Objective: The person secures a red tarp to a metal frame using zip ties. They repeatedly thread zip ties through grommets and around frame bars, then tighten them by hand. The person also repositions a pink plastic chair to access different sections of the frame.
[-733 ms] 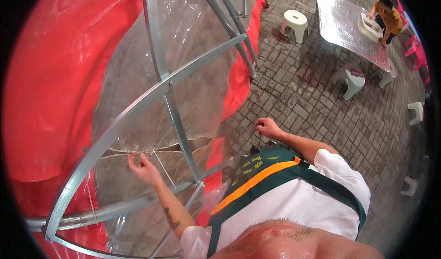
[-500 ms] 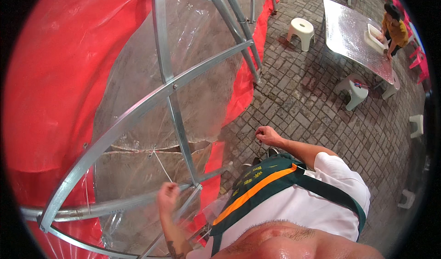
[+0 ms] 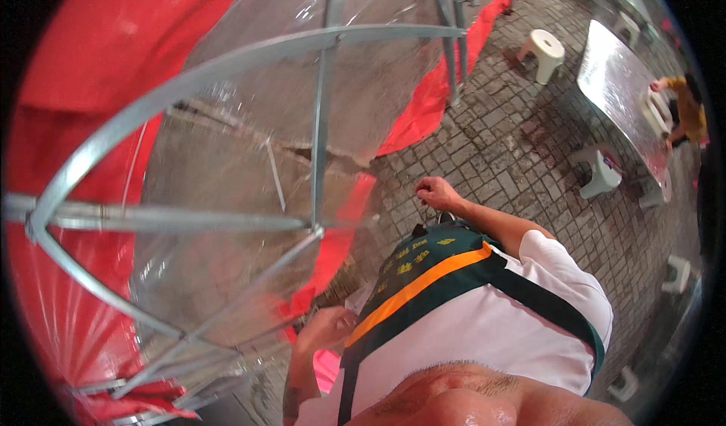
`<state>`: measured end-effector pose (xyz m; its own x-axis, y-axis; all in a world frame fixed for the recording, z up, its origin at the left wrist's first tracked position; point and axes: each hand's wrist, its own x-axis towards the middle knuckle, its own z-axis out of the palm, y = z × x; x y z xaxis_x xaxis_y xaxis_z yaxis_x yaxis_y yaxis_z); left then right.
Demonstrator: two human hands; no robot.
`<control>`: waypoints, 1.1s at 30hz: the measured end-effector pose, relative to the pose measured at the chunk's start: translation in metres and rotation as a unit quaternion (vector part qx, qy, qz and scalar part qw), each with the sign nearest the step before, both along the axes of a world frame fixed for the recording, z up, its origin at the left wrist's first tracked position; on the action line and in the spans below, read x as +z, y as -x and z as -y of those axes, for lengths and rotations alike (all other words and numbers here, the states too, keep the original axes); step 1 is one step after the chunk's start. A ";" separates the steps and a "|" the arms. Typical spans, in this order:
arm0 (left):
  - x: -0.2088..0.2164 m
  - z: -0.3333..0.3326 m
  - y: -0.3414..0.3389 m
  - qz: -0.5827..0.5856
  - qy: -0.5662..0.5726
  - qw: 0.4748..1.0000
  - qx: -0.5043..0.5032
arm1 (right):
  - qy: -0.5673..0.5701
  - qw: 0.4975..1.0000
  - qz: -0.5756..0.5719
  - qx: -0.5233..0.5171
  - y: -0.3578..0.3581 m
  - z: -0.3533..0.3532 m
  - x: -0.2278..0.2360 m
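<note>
My right hand (image 3: 439, 193) hangs in front of me above the brick paving, its fingers curled in with nothing visible in them. Low at my left side, my left hand (image 3: 331, 326) is smeared by motion beside the edge of my dark green apron (image 3: 420, 281), which has an orange band. How its fingers stand cannot be made out. Left of that hand rises a metal tube frame (image 3: 320, 123). Clear plastic sheeting (image 3: 227, 169) with red tarpaulin (image 3: 83, 71) around it lies behind the bars. A pale strap (image 3: 274, 173) hangs on the sheeting.
Grey brick paving (image 3: 499, 146) extends ahead and right. A metal-topped table (image 3: 614, 78) stands far right, with a person in yellow (image 3: 688, 108) at a white tub (image 3: 656, 112) on it. White plastic stools (image 3: 544, 54) stand around. Frame bars rise close on my left.
My left hand has dropped from near the frame's lower bar to beside my apron. The view has turned left, so the table and stools sit farther right. My right hand stays curled.
</note>
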<state>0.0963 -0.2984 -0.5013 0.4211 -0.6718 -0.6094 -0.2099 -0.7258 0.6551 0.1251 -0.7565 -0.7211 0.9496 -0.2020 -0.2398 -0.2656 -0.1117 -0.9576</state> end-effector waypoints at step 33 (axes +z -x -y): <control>-0.023 -0.112 0.231 0.071 -0.023 0.988 0.138 | 0.027 0.974 -0.006 0.224 0.108 -0.134 0.027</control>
